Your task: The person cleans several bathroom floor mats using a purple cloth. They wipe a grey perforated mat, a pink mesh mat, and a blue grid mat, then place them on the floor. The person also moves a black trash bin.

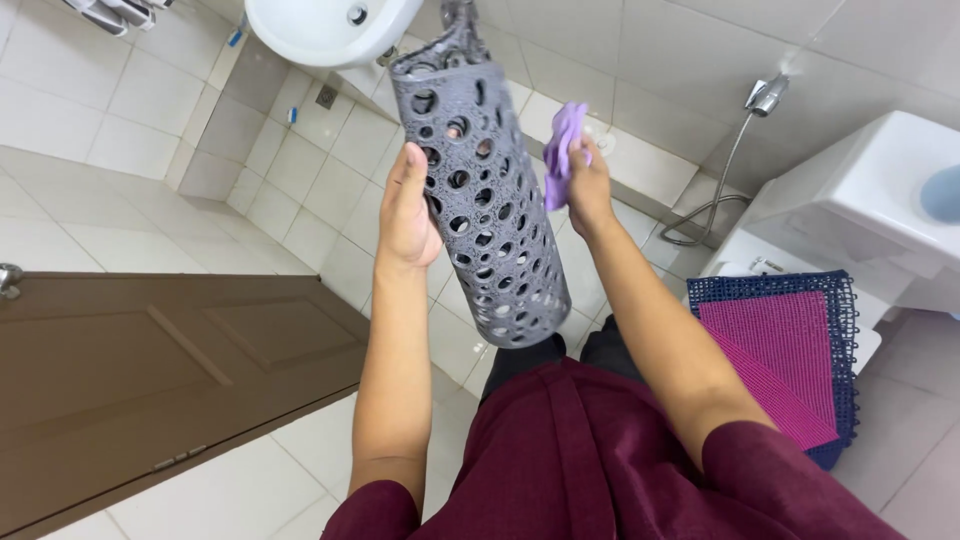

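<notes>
White tiles cover the bathroom floor and walls, with a brown door standing open at eight o'clock and a white sink at twelve o'clock. At the centre, the left hand is closed around the side of a grey rubber mat, rolled into a tube full of round holes; the tube hangs tilted, its top toward twelve o'clock and its lower end toward six. The thumb lies along the roll's left edge, and the fingers are hidden behind it. Just beside the roll at one o'clock, the right hand grips a bunched purple cloth, which touches the upper right side of the roll. Both forearms come up from dark red sleeves at six o'clock. At three o'clock a white toilet stands with its lid down, and on it lie a dark blue mat and two pink mats stacked over it. A spray hose hangs on the wall at two o'clock.
</notes>
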